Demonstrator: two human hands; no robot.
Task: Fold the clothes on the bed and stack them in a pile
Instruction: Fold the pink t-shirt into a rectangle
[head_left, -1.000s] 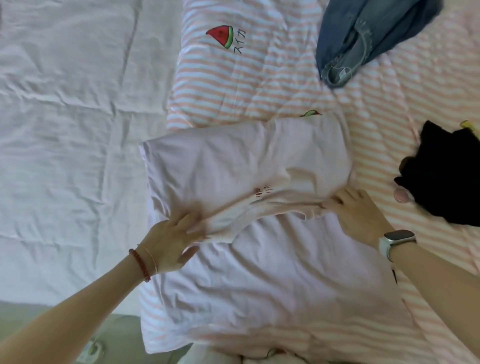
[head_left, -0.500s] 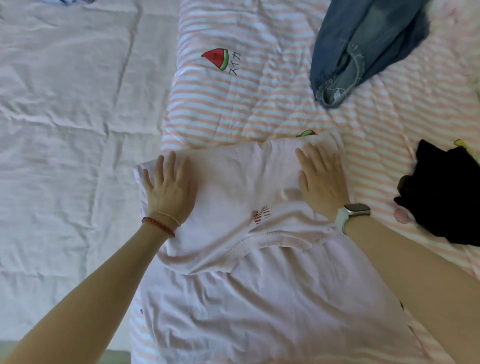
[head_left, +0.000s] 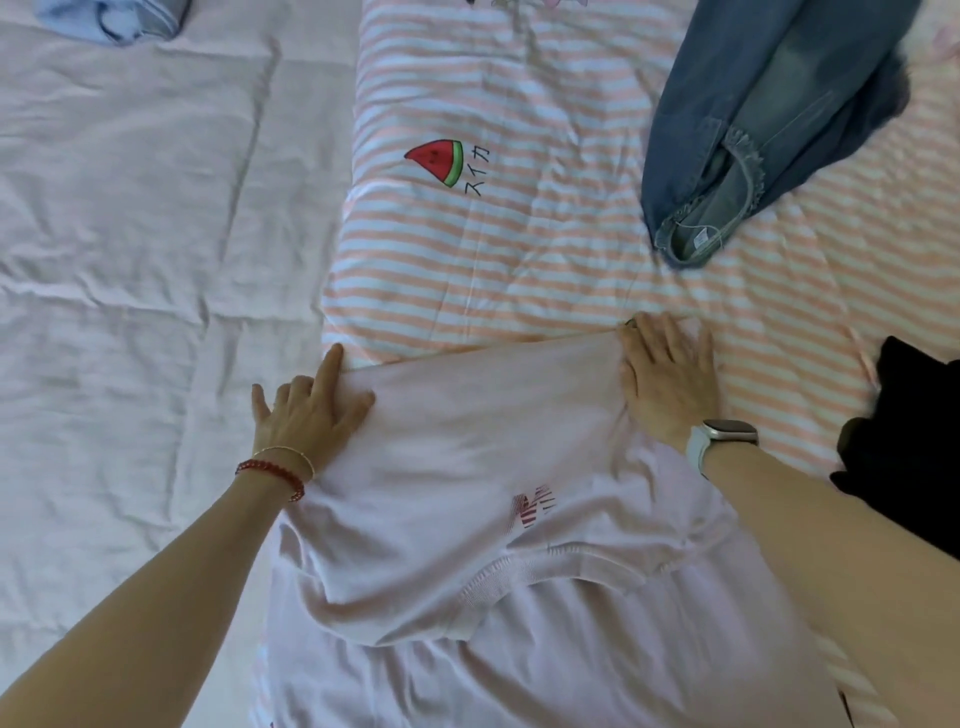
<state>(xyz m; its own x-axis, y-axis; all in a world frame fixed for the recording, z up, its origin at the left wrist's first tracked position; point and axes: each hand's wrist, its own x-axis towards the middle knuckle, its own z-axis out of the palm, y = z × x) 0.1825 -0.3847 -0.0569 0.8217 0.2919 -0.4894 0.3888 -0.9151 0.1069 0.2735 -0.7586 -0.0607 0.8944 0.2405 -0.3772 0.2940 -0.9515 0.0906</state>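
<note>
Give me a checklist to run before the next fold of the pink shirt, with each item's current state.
1. Left hand flat on the pink shirt at its far left corner: ok.
2. Right hand flat on the far right corner: ok.
3. Far folded edge straight between the hands: ok.
4. Near hem of the folded layer flat: not ok, it curves and bunches.
5. Jeans and black garment apart from the shirt: ok.
6. Shirt's near end laid even: cannot tell, it runs out of frame.
</note>
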